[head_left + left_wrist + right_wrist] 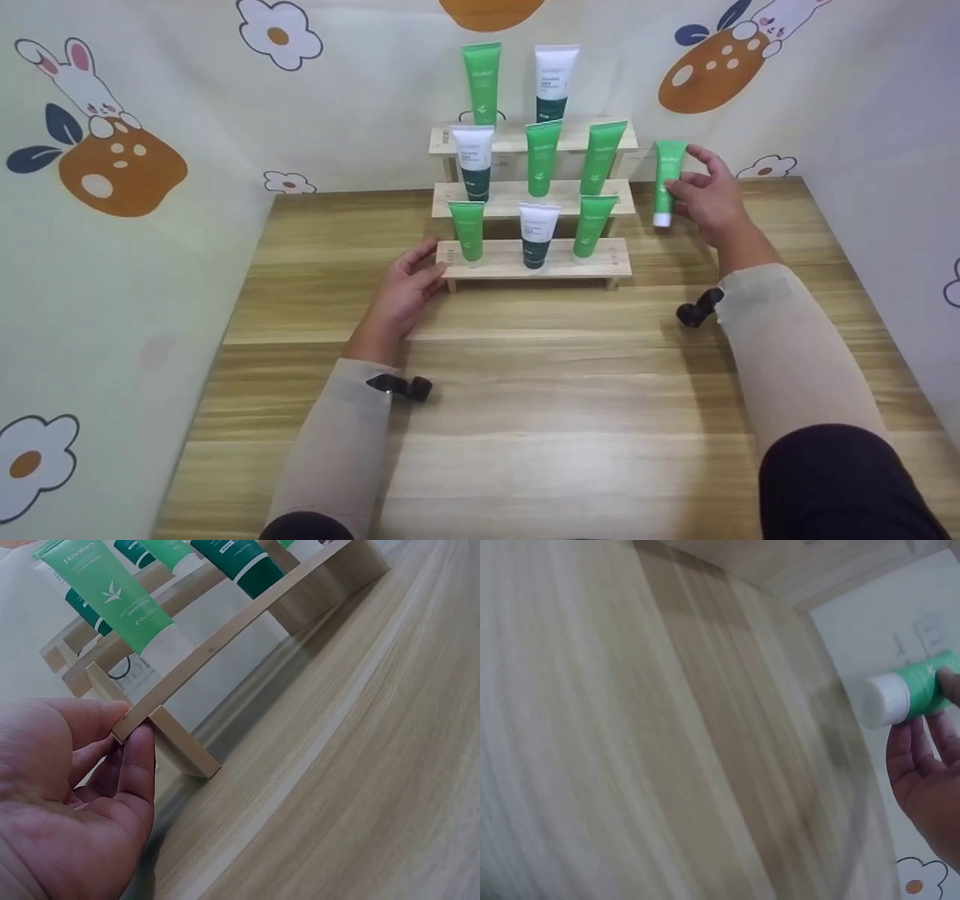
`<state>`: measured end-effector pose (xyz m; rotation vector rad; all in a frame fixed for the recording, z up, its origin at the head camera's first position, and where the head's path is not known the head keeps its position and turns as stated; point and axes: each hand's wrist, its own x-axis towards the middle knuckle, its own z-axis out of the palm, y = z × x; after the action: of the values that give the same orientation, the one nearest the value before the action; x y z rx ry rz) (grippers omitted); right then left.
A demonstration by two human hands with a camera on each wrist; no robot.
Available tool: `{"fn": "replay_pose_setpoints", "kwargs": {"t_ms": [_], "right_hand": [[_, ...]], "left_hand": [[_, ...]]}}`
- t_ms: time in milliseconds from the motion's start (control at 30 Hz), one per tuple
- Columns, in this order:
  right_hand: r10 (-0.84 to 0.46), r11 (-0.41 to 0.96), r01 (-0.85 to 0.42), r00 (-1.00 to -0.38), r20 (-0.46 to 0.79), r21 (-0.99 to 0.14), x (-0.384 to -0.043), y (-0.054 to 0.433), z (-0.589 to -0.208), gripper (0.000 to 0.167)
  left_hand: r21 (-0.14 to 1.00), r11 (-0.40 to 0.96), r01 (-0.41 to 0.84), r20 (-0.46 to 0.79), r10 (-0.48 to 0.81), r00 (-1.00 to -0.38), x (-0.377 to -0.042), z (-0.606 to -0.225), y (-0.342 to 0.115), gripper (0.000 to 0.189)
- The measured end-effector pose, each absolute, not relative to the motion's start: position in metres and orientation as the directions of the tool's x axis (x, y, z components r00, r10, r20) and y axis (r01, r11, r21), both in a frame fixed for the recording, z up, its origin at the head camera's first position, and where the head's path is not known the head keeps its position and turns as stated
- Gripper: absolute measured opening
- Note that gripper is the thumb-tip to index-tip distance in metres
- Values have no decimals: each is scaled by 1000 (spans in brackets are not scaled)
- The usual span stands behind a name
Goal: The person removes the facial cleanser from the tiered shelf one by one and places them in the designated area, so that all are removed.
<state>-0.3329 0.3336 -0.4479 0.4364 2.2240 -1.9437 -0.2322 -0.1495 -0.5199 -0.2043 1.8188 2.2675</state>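
Observation:
A three-tier wooden display stand bears green tubes and white-and-dark-green tubes, all standing on their caps. At the left end of its lowest tier, my left hand pinches the board between thumb and fingers; the left wrist view shows this grip close up, beside the stand's leg. My right hand holds a green tube, white cap down, to the right of the stand. In the right wrist view the tube's white cap points left, with the thumb and fingers around the green body.
The top tier carries one green and one white tube; the middle tier and lowest tier carry three each. Behind and at both sides hangs a pale backdrop with rabbits, oranges and flowers. Wood-grain tabletop spreads in front.

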Motion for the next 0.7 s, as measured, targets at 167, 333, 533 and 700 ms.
{"fn": "replay_pose_setpoints", "kwargs": {"t_ms": [167,333,533,700], "right_hand": [[116,166,394,-918,-379,-904,-338,331,-466,77],[151,231,424,-905,-399,-875,-344,330,-475,77],[166,285,405,-913,-371,-869,-345,331,-482,79],[199,374,422,-906,-373,-826,-345,332,-485,78]], "left_hand": [[941,-209,-265,-252,88,-964,-232,-521,-149,63],[942,-203,-268,-256,85,-963,-232,-521,-149,62],[943,-215,-252,-237,92,-967,-231,-519,-149,61],[944,-213,-253,-240,84,-967,-230,-518,-148,60]]}}
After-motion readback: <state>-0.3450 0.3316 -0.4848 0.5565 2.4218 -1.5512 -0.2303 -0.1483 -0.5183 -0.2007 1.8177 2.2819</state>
